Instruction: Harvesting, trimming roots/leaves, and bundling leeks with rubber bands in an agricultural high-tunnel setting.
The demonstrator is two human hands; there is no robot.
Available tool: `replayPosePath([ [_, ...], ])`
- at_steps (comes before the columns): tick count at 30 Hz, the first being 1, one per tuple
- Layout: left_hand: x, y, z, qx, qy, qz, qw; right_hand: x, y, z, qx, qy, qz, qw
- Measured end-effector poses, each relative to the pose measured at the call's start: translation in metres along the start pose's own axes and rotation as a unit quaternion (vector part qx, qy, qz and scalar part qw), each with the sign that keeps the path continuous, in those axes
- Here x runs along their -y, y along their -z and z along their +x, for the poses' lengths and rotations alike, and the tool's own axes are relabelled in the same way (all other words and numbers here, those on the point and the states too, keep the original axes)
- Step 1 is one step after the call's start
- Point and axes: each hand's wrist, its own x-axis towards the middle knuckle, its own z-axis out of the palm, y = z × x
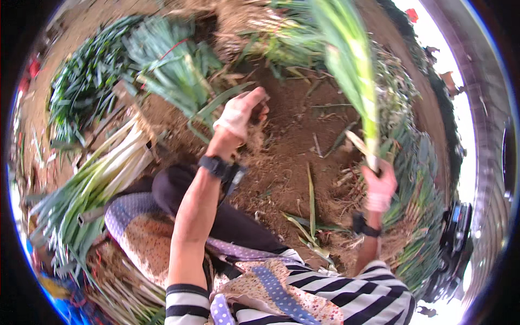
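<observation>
Right hand (379,184): closed round the white base of a leek (352,70), stalk upright. Left hand (241,116): pinching loose roots or husk, apparently mid-cleaning. Next: likely onto the trimmed pile (103,173), left on soil (292,141).

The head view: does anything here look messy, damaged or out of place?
Loose green leaf strips lie scattered on the bare brown soil, apart from the bundled white-stalked leeks. The right hand holds one long green leek upright; the left hand hovers over the dirt.
</observation>
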Motion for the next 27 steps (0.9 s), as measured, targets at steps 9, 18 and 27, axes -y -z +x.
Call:
replayPosePath([
  [9,0.0,0.005,-0.001,0.039,-0.017,-0.136,0.99,0.114,-0.108,0.003,0.06,0.033,0.25,0.966],
  [18,-0.021,0.028,0.007,-0.115,-0.138,-0.25,0.951,0.148,-0.15,-0.004,0.037,0.151,0.144,0.977],
  [27,0.004,0.011,0.002,-0.15,0.032,0.067,0.986,0.173,-0.164,0.005,0.033,0.18,0.126,0.975],
])
